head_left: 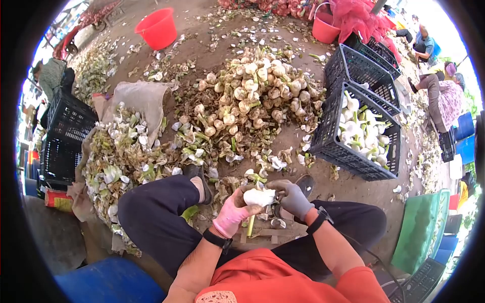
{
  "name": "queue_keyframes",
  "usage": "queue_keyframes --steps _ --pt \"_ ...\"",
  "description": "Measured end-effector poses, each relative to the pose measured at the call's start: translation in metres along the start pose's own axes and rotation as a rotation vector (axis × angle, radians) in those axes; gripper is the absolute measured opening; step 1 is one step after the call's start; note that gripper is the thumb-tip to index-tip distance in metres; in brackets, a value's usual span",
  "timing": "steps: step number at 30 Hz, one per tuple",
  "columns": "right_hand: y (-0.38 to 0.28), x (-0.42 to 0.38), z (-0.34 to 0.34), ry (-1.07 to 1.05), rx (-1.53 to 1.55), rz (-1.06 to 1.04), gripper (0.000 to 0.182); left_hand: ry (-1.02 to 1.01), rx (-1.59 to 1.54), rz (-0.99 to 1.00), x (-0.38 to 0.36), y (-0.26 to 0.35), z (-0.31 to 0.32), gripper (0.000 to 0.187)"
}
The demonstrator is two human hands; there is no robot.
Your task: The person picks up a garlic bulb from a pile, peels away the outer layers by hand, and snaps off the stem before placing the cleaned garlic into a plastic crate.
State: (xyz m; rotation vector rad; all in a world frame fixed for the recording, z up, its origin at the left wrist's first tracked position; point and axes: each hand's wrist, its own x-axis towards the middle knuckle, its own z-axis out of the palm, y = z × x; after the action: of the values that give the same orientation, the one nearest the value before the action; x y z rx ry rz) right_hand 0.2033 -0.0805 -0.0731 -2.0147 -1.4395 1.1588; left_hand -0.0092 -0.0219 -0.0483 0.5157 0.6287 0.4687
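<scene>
A white garlic bulb [258, 197] with a green stem pointing down is between my hands, above the ground and between my knees. My left hand [232, 214], in a pink glove, is closed around the bulb's left side. On the other side, my right hand [294, 200], in a grey glove, has its fingers closed against the bulb's loose white skin; whether it also holds a small tool cannot be made out. Ahead lies a heap of unpeeled garlic [257, 96]. To the right stands a black crate [353, 164] holding clean white garlic with short green stems.
Peeled skins and leaves [108, 161] pile up at my left, beside a sack cloth [139, 106]. Further off are a red bucket [156, 30] and a second red bucket [325, 28]. More black crates [65, 136] stand left. People sit working at far right.
</scene>
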Motion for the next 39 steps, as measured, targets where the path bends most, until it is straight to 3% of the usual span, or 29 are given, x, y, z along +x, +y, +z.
queue_keyframes --steps 2,6,8,13,15,17,18,20,22,24,26,28,30,32,33,37,39 --pt "-0.022 -0.008 -0.008 -0.072 0.764 -0.096 0.027 0.019 -0.034 -0.012 -0.001 0.0 -0.002 0.065" --pt "-0.05 -0.018 -0.016 -0.102 0.775 -0.155 0.027 -0.039 -0.073 0.081 0.0 -0.001 0.001 0.058" --pt "-0.053 -0.018 -0.016 0.022 0.49 -0.274 0.025 -0.022 -0.1 0.062 -0.002 -0.001 0.004 0.057" --pt "-0.054 -0.017 -0.016 0.04 0.323 -0.326 0.02 0.104 0.108 -0.045 -0.004 0.002 0.008 0.064" --pt "-0.053 -0.017 -0.014 0.066 0.22 -0.335 0.018 0.067 0.119 -0.004 0.001 -0.004 0.005 0.066" --pt "-0.046 -0.011 -0.007 -0.125 0.931 0.075 0.017 0.024 0.135 0.046 0.004 -0.007 0.005 0.068" --pt "-0.041 -0.009 -0.004 -0.12 0.933 0.071 0.017 -0.026 -0.043 0.04 0.004 -0.009 0.007 0.068" --pt "-0.029 -0.003 0.004 -0.05 1.454 0.272 0.021 -0.077 -0.217 0.043 0.006 -0.005 0.011 0.069" --pt "-0.013 0.0 0.004 -0.034 1.296 0.275 0.029 -0.136 -0.396 0.061 0.005 0.003 0.015 0.067" --pt "-0.018 0.002 -0.003 0.128 0.538 -0.154 0.038 -0.11 -0.446 0.027 0.004 0.003 0.011 0.066" --pt "-0.036 -0.005 -0.012 0.123 0.61 -0.179 0.045 -0.143 -0.366 0.027 0.004 0.003 0.008 0.064" --pt "-0.057 -0.013 -0.023 -0.048 0.814 -0.174 0.051 -0.125 -0.324 0.013 0.004 0.0 0.005 0.064" --pt "-0.062 -0.016 -0.026 -0.07 0.804 -0.174 0.049 -0.111 -0.281 0.003 0.003 -0.002 0.005 0.064" --pt "-0.067 -0.015 -0.028 -0.037 0.417 -0.464 0.037 -0.088 -0.194 -0.023 0.001 -0.002 0.006 0.061" --pt "-0.075 -0.017 -0.03 -0.004 0.413 -0.433 0.024 -0.075 -0.151 -0.036 0.0 -0.003 0.006 0.06" --pt "-0.056 -0.011 -0.026 -0.051 0.466 -0.493 0.026 -0.079 -0.162 -0.028 0.003 -0.012 0.001 0.056" --pt "-0.061 -0.014 -0.022 0.003 0.435 -0.455 0.019 0.012 -0.135 -0.028 0.002 -0.011 0.007 0.053"
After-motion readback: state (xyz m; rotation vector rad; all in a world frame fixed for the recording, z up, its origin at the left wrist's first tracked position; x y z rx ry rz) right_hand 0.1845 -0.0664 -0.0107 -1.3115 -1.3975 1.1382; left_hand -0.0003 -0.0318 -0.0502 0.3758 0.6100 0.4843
